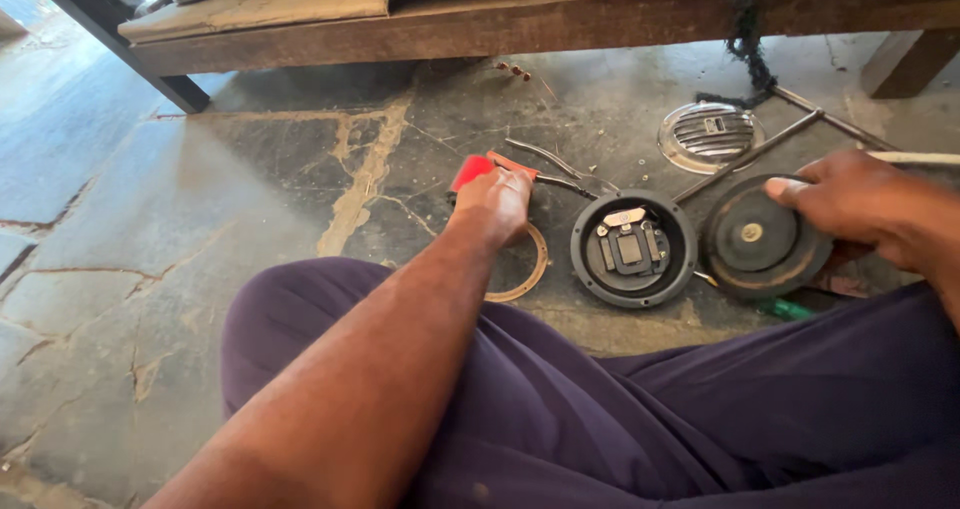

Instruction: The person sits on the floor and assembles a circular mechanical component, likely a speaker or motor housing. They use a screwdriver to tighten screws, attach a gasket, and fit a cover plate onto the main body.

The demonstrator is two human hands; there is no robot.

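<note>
The round black housing (633, 248) is lying face up on the stone floor (200, 219), just in front of the person's crossed legs, with its metal contact parts showing in the middle. Its cover is already off, so the unit appears to be opened up and partway through being taken apart or put back together; the pictures are not showing which.

Just right of the housing, and touching its rim, the black disc (758, 235) with a brass centre is resting tilted under the right hand (860, 209). That hand's fingers are curling over the disc's upper right edge and holding it loosely, thumb on top.

Just left of the housing, the left hand (495, 204) is closing around the red-handled pliers (520, 172), whose red grips are sticking out above the knuckles while the metal handles are pointing toward the housing's top edge. The fingers are wrapped narrow around the tool, though the fingertips are hidden.

Below that hand, left of the housing, a thin brown ring (530, 269) is lying flat on the floor, apart from the unit and not yet fitted back.

Beyond the housing, up and to the right, a chrome slotted grille (708, 134) is lying loose, with a metal rod (750, 156) crossing beside it. Farther back, a worn wooden bench (560, 9) is spanning the top of the view.
</note>
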